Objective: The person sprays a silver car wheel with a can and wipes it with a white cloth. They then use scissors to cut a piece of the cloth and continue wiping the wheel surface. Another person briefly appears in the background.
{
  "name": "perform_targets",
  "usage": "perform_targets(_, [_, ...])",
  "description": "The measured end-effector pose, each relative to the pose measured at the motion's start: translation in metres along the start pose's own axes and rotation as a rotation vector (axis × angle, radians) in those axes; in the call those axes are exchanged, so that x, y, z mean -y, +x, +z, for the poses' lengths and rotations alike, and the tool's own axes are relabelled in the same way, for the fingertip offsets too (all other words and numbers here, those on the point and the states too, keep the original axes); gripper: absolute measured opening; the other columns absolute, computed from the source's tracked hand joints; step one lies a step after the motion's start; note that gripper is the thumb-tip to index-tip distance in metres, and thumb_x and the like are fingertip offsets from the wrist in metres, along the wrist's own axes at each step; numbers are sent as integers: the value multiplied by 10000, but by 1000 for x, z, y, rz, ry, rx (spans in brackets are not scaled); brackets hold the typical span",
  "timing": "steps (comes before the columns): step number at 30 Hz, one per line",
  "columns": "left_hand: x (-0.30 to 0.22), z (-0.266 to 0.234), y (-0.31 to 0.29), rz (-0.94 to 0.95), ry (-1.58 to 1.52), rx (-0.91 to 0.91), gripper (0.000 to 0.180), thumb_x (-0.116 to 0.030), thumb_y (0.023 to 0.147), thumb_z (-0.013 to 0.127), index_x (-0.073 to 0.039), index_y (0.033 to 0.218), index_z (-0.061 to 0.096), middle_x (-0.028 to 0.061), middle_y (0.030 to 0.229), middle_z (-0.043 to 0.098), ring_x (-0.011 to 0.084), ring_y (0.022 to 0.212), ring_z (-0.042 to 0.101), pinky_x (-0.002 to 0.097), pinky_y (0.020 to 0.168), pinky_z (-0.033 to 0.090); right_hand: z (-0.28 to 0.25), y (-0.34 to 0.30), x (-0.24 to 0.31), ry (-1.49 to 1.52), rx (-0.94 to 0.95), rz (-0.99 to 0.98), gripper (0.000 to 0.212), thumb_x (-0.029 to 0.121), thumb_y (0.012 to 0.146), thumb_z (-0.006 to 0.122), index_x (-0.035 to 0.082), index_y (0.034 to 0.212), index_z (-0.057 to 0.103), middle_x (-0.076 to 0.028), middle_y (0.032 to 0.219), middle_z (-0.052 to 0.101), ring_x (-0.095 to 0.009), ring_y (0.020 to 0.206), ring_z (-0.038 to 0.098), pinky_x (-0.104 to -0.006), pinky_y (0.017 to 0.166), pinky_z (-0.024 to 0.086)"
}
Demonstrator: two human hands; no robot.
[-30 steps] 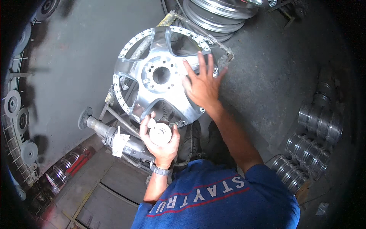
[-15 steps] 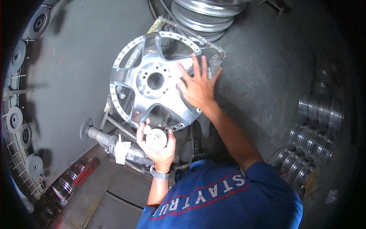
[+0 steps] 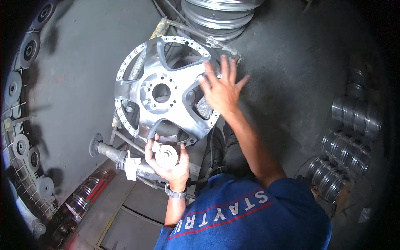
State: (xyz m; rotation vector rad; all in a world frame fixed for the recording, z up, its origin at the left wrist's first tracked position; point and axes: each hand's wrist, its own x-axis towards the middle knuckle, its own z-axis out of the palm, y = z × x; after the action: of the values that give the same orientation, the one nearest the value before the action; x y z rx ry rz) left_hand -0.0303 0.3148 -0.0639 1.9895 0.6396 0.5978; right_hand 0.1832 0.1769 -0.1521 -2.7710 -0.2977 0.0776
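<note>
A silver five-spoke wheel centre (image 3: 146, 83), its rim pierced by bolt holes, rests face up on a metal stand. Over its right edge my right hand (image 3: 223, 91) is spread wide, with nothing held; whether the fingertips touch the metal I cannot tell. Below the wheel's near edge, my left hand (image 3: 177, 171) is palm up, its fingers curled round a pale round piece with a ringed centre (image 3: 167, 156). The glare hides what kind of piece this is. A watch circles my left wrist.
A long grey power tool with a disc end (image 3: 121, 157) lies at the lower left of the stand (image 3: 200, 31). Polishing discs (image 3: 21, 146) hang on a wall rack at left. Stacked rims (image 3: 221, 18) stand beyond the wheel, and more rims (image 3: 346, 146) are at right.
My right hand has moved right and off the wheel's centre, toward its edge, fingers still spread. My left hand still holds the pale round piece. The whole view has shifted slightly.
</note>
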Motion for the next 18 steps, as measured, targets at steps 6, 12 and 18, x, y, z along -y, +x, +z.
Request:
perform_targets(6, [-16,13,-4,-35,-34,-2,982,18,796,922,13,1614,380,250,1555,533,347,1394,592,443,1139,537,-3,-2,-5,23,-4,-39,636,637,1118,502,348,1685,515,-184,1837,233,-494,1701,116,-974,1153,34])
perform_targets(12, [-13,18,-4,-1,33,-1,977,17,796,918,10,1612,381,250,1558,527,329,1360,607,435,1134,545,-4,-10,0,66,9,-118,648,641,1115,515,340,1689,509,-214,1835,227,-506,1702,110,-980,1140,38])
perform_targets(18, [-24,27,-1,-93,-49,-18,970,37,793,914,4,1607,388,247,1562,528,332,1379,599,444,1172,519,-2,20,-29,40,-3,-14,641,640,1132,480,334,1695,499,-211,1824,240,-502,1692,141,-981,1137,35])
